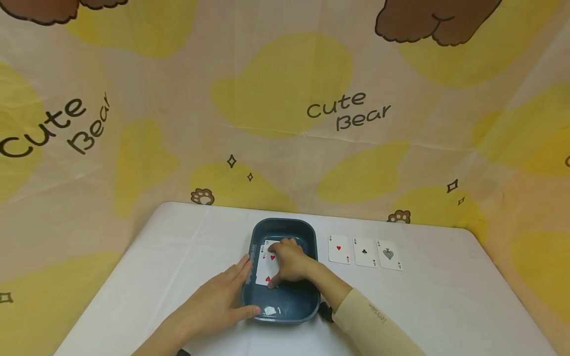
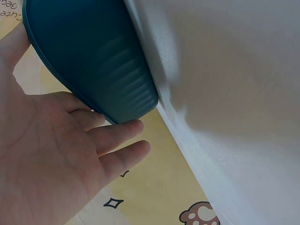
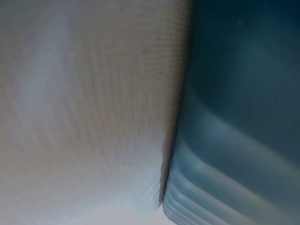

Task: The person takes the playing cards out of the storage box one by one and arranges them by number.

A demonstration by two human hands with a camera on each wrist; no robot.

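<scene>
Head view, and here are the playing cards (image 1: pixel 263 269), right under the right hand (image 1: pixel 289 259), long axis running away from the person, far end leaning slightly right! At least two overlap, face up, red hearts showing. Those right fingers arch over them, grasping, thumb at the near end, fingertips at the far; the hand hides the cards' right portion.

All of it inside the tray (image 1: pixel 294 302), its long axis also pointing away. Over at its left side, the left hand (image 1: pixel 218 299) touches the rim, fingers loosely extended, clutching nothing.

Rightward of the right fingers, beyond the tray wall, lie the ace of hearts (image 1: pixel 339 248), ace of clubs (image 1: pixel 365 252) and ace of spades (image 1: pixel 389 255), in a row. A pale sleeve (image 1: pixel 374 321) trails behind that hand.

Textures now: glossy blue tray, rounded corners, ridges outside; white, fabric-textured surface (image 1: pixel 427 296) below the fingers.
</scene>
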